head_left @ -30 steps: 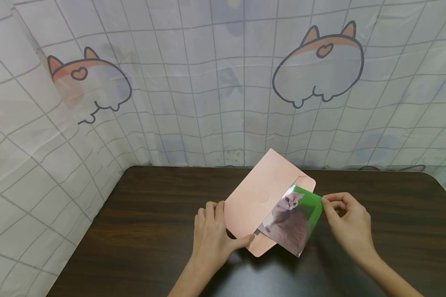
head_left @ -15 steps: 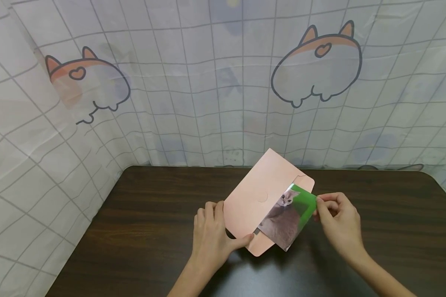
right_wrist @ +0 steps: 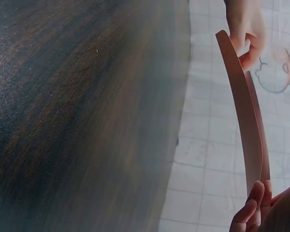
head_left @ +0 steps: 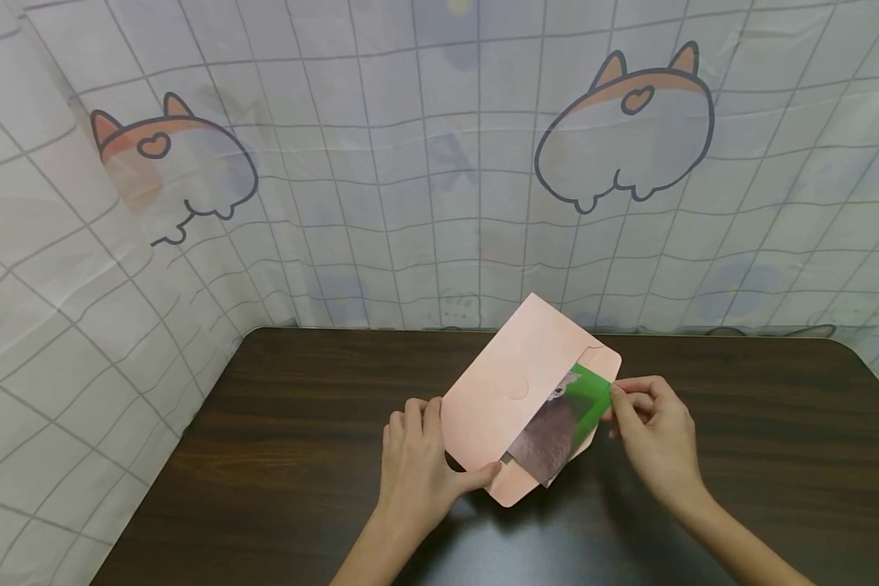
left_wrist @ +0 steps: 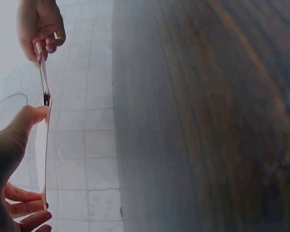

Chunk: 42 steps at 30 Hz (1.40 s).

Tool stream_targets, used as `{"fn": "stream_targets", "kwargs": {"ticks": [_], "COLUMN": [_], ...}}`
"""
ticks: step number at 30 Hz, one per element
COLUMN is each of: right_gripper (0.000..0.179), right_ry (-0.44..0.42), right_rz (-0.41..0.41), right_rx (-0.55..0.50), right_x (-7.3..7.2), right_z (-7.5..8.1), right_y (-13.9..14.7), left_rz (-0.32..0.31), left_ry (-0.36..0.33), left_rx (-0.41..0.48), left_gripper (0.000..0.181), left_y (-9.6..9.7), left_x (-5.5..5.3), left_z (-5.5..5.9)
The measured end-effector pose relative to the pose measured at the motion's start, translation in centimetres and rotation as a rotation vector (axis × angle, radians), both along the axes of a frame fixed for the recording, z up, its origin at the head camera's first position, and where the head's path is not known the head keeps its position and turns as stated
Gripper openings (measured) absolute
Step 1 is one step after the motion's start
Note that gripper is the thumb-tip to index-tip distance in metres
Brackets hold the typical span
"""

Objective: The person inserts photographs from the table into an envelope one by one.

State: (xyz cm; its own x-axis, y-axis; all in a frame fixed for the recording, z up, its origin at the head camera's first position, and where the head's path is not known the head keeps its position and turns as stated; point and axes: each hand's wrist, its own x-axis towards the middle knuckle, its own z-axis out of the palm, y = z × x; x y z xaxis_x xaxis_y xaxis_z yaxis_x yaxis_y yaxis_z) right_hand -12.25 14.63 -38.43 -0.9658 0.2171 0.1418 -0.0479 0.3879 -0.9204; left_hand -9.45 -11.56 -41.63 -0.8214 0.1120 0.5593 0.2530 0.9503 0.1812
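Note:
A pink envelope point(head_left: 498, 374) is held tilted over the table, its long opening facing right. My left hand point(head_left: 421, 464) grips its lower left end, thumb on the front and fingers round the edge. A cat photo with a green background point(head_left: 549, 435) sits partly inside the envelope's opening. My right hand point(head_left: 655, 427) pinches the photo's upper right corner between thumb and index finger. Seen edge-on in the left wrist view, the envelope point(left_wrist: 44, 154) stands well off the tabletop. The photo's left part is hidden inside the envelope.
Below the hands lies a dark wood-grain table point(head_left: 286, 464) with rounded far corners. White grid-patterned sheeting point(head_left: 381, 163) with cartoon animal drawings hangs behind it and on the left side.
My right hand has moved left, and the photo has slid further into the envelope, so less of the cat shows. The left hand and envelope have stayed almost still.

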Motion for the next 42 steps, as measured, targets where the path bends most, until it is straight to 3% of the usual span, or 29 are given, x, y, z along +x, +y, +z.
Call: {"fn": "stream_targets", "kwargs": {"ticks": [7, 18, 30, 42], "right_gripper": [0.021, 0.042, 0.034, 0.033], "right_ry": [-0.022, -0.179, -0.222, -0.254], "right_rz": [0.078, 0.13, 0.164, 0.177], "right_rx": [0.03, -0.043, -0.21, -0.207], "right_x": [0.05, 0.52, 0.55, 0.25], "right_z": [0.04, -0.16, -0.26, -0.13], "right_y": [0.02, 0.16, -0.39, -0.59], "left_rz": [0.012, 0.023, 0.011, -0.01], "left_ry": [0.002, 0.051, 0.037, 0.014], "left_rx": [-0.012, -0.022, 0.027, 0.051], "left_gripper": [0.096, 0.095, 0.094, 0.099], "left_y": [-0.08, -0.2, -0.16, 0.0], "left_x": [-0.02, -0.19, -0.08, 0.08], "left_z": [0.05, -0.09, 0.02, 0.14]}}
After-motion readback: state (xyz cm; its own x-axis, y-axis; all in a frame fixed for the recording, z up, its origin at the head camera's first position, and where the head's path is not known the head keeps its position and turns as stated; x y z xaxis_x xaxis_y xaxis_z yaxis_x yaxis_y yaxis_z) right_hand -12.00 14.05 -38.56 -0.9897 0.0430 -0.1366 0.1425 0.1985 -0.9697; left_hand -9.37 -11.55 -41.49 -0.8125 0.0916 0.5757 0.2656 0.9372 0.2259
